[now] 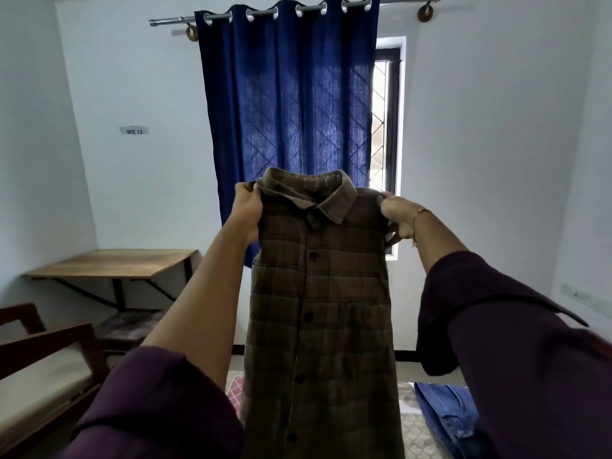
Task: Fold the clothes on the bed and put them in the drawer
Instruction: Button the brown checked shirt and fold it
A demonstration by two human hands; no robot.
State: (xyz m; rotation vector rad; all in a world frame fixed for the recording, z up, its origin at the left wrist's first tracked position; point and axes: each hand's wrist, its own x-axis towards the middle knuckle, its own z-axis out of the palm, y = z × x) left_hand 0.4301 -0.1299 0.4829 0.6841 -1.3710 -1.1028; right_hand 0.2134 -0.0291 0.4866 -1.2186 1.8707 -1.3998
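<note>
So that it hangs flat for folding, I hold the shirt [318, 309] up, my left hand [246, 207] and right hand [395, 212] pinching its shoulders, well apart.

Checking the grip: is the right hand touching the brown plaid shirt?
Touching. The head view shows the right hand pinching the brown plaid shirt at its shoulder.

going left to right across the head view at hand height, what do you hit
"WS 12" label → left hand → brown checked shirt → right hand → gold bracelet
</note>
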